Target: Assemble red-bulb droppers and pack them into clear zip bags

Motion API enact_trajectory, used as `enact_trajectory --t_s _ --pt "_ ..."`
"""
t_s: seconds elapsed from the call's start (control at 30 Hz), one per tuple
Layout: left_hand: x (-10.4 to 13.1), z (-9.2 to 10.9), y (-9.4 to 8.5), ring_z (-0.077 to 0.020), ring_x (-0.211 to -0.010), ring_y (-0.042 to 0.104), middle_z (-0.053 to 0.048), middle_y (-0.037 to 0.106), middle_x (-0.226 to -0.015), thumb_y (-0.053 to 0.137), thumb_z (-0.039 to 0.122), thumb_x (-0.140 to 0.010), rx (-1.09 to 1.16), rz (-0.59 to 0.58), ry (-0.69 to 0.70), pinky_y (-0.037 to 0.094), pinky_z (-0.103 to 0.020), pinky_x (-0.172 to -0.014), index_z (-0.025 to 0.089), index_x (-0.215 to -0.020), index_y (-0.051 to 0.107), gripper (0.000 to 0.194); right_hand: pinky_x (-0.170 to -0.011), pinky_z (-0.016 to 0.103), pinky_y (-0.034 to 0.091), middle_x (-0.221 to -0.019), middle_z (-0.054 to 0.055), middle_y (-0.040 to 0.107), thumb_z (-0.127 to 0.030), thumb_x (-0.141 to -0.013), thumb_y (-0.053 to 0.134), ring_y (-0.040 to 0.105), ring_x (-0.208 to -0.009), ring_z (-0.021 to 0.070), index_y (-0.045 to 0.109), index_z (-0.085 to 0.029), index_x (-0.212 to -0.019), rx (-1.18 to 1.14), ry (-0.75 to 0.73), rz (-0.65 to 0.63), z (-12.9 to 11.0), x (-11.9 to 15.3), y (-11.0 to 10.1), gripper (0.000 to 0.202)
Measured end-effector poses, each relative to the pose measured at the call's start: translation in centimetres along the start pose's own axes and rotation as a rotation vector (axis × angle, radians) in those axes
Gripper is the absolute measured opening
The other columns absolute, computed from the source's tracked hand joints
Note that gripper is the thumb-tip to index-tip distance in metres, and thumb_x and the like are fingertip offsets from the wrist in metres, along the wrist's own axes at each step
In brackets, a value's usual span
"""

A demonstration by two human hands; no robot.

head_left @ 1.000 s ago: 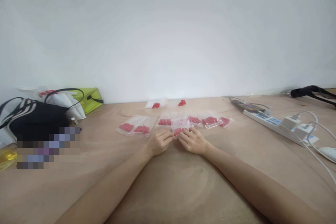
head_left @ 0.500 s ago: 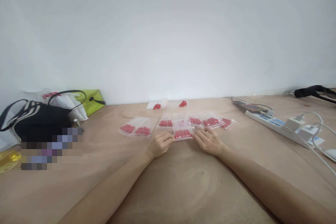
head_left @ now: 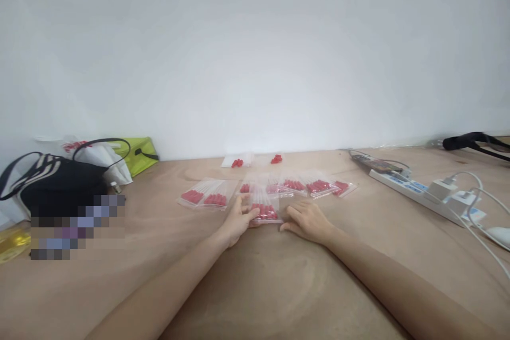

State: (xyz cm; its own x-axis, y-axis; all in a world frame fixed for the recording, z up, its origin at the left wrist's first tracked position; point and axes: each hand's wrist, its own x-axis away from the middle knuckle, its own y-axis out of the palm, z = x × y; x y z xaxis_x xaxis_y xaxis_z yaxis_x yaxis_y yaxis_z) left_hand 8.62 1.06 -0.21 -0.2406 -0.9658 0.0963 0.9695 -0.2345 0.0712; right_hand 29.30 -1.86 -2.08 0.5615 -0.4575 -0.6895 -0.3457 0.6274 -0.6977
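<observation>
A clear plastic bag with several red pieces (head_left: pixel 264 211) is between my two hands, close to the table surface. My left hand (head_left: pixel 238 220) grips its left edge, thumb on top of the bag. At the bag's right edge is my right hand (head_left: pixel 306 219), fingers bent and thumb apart from them; nothing shows in its grasp. Behind lie more bags of red pieces, among them one at the left (head_left: pixel 215 199) and one at the right (head_left: pixel 320 186), partly overlapping. Two bags with small heaps of red pieces (head_left: pixel 237 162) (head_left: pixel 276 159) lie near the wall.
A white power strip (head_left: pixel 414 195) with chargers and cables lies at the right, beside a phone (head_left: pixel 374 163). A black bag (head_left: pixel 64 186) and a green bag (head_left: pixel 139 155) stand at the left. A black object (head_left: pixel 474 141) lies at the far right.
The bag between my hands has moved nearer and slightly left. My left hand has opened wider and now has its thumb over the bag; my right hand's thumb has spread away.
</observation>
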Motion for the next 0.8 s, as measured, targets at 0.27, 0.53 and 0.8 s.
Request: enact_trajectory --t_s 0.27,0.53,0.8 --pt "-6.8 2.8 -0.5 -0.0103 -0.066 0.061 -0.008 0.059 -0.09 0.052 0.011 -0.079 -0.285 0.19 0.078 0.049 -0.021 -0.059 0.013 -0.101 0.042 0.023 -0.056 0.024 0.035 -0.073 0.004 0.055 -0.03 -0.084 0.042 0.049 -0.067 0.013 0.052 -0.017 -0.068 -0.085 0.094 -0.116 1.2 0.8 -0.6 0.024" --pt "-6.8 2.4 0.8 -0.0266 -0.092 0.056 -0.011 0.055 -0.102 0.069 0.026 -0.063 -0.667 0.312 0.183 0.042 -0.035 -0.078 0.015 -0.094 0.054 0.036 -0.058 0.025 0.039 -0.076 0.004 0.055 -0.026 -0.083 0.043 0.049 -0.066 0.0127 0.055 -0.017 -0.07 -0.104 0.077 -0.119 1.2 0.8 -0.4 0.02" --pt "-1.6 1.7 -9.7 -0.0289 -0.116 0.037 -0.012 0.049 -0.12 0.052 0.048 -0.072 -1.48 0.122 0.67 0.027 -0.042 -0.097 0.015 -0.112 0.052 0.051 -0.056 0.024 0.04 -0.088 0.007 0.055 -0.027 -0.083 0.042 0.053 -0.07 0.0134 0.057 -0.017 -0.071 -0.058 0.112 -0.096 1.1 1.0 -0.4 0.021"
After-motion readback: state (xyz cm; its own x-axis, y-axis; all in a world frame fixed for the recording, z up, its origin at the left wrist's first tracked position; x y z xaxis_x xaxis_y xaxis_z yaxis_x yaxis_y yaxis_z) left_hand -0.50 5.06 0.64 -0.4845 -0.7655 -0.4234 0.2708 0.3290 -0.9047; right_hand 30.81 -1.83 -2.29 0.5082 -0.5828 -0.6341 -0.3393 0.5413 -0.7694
